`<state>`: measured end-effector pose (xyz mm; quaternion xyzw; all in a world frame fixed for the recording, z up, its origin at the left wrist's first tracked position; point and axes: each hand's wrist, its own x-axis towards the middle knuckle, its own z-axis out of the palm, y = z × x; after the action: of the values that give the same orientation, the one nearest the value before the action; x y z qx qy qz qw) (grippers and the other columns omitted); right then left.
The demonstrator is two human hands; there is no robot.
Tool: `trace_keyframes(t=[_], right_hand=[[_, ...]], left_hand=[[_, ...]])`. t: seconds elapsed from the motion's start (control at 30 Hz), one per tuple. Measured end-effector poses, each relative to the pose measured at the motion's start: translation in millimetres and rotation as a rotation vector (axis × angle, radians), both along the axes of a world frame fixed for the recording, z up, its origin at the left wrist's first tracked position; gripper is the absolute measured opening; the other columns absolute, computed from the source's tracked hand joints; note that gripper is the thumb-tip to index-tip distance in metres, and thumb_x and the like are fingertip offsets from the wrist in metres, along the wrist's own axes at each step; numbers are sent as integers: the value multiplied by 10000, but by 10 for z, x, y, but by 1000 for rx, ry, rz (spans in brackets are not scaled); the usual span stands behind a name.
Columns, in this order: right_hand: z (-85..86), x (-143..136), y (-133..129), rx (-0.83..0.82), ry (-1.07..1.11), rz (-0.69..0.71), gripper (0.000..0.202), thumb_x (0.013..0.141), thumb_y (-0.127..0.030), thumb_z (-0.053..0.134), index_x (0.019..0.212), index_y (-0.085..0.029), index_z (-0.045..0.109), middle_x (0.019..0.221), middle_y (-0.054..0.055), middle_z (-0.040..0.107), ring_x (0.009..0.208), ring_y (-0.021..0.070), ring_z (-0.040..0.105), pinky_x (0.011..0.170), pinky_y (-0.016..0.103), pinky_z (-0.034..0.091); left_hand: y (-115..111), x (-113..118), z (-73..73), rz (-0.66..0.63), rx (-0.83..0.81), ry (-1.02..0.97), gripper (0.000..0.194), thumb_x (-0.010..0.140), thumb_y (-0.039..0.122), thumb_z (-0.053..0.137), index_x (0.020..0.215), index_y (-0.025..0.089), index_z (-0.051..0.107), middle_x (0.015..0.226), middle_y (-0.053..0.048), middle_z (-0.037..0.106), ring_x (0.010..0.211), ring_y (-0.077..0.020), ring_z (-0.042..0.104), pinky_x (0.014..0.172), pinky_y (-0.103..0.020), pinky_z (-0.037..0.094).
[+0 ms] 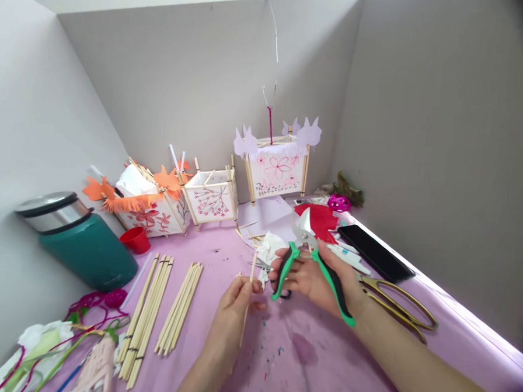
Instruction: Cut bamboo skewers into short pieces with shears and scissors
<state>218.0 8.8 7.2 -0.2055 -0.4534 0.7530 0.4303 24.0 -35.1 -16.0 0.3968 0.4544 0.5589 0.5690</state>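
My left hand (233,305) is closed on a thin wooden stick (253,267), which stands nearly upright between thumb and fingers. To its right, my right hand (318,281) holds green-and-black pruning shears (333,287); their handles are spread and the metal blades (304,227) point up and away. The blades and the stick do not touch. Left of my left hand lie a small bundle of wooden sticks (179,308) and a longer bundle (147,319) with dark ties. White crumpled tissue (271,249) rests just beyond my hands.
Paper lanterns on stick frames stand along the back: one with orange trim (149,216), a plain one (212,204), and one with purple cutouts (276,173). A teal bottle (87,248) and red cup (135,240) are left; a black phone (375,253) and gold-handled scissors (402,306) right.
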Motion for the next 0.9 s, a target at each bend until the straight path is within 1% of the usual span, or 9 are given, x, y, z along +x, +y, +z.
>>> trace_keyframes(t=[0.07, 0.13, 0.27, 0.33, 0.4, 0.47, 0.6, 0.77, 0.9], right_hand=[[-16, -89, -59, 21, -2, 27, 662, 864, -717, 373, 1130, -164, 620, 1140, 166, 668, 1097, 308, 613, 914, 470, 474], [-67, -155, -79, 31, -23, 14, 637, 873, -708, 397, 1110, -164, 630, 1125, 158, 676, 1079, 288, 616, 888, 420, 484], [-170, -222, -57, -80, -82, -28, 701, 886, -758, 338, 1013, -149, 661, 1035, 149, 690, 890, 229, 658, 676, 297, 499], [-192, -232, -51, -155, -71, -2, 734, 879, -777, 319, 977, -139, 668, 1009, 150, 687, 796, 204, 659, 616, 276, 488], [-200, -233, -61, -162, -11, 60, 719, 876, -774, 346, 1024, -146, 665, 1057, 150, 677, 845, 210, 663, 684, 301, 510], [-210, -229, -83, -98, 53, 137, 712, 862, -773, 393, 1156, -172, 637, 1189, 153, 639, 1027, 246, 637, 813, 349, 508], [-253, -233, -118, 15, 10, 224, 757, 846, -753, 448, 1385, -224, 504, 1425, 145, 492, 1301, 285, 467, 964, 399, 446], [-266, -274, -127, 34, 15, 208, 643, 912, -612, 319, 1337, -182, 541, 1394, 159, 513, 1308, 285, 458, 1030, 450, 399], [-232, -282, -146, 110, -31, 116, 622, 749, -401, 463, 1342, -219, 507, 1364, 121, 542, 1256, 273, 497, 1056, 473, 372]], left_hand=[[-27, 47, 4, -66, -52, 19, 378, 747, 539, 690, 794, 170, 619, 831, -51, 633, 659, -165, 593, 504, -253, 460], [-52, 75, 7, -108, -88, 77, 405, 774, 592, 634, 809, 193, 569, 726, -15, 612, 471, -119, 497, 389, -226, 337], [-59, 97, -8, 73, -2, 230, 406, 813, 569, 613, 699, 217, 447, 561, 45, 492, 453, -85, 399, 431, -206, 285], [-44, 103, -12, 150, -50, 205, 409, 797, 571, 632, 723, 222, 433, 559, 59, 468, 456, -78, 372, 429, -204, 258], [-27, 102, -4, 161, -150, 123, 422, 778, 592, 637, 778, 228, 423, 570, 74, 468, 418, -60, 312, 408, -199, 199], [-14, 88, 17, 156, -214, 29, 456, 755, 611, 645, 792, 235, 390, 561, 88, 464, 393, -44, 275, 402, -187, 158], [-15, 52, 61, 140, -213, -77, 505, 717, 628, 673, 785, 235, 363, 542, 102, 452, 376, -25, 253, 395, -173, 120], [-50, 84, 73, 107, -198, -3, 528, 692, 651, 685, 822, 230, 396, 536, 101, 473, 376, -21, 272, 391, -164, 149], [-52, 93, 70, 52, -167, -28, 513, 701, 642, 684, 856, 220, 437, 559, 84, 511, 361, -16, 233, 373, -164, 128]])
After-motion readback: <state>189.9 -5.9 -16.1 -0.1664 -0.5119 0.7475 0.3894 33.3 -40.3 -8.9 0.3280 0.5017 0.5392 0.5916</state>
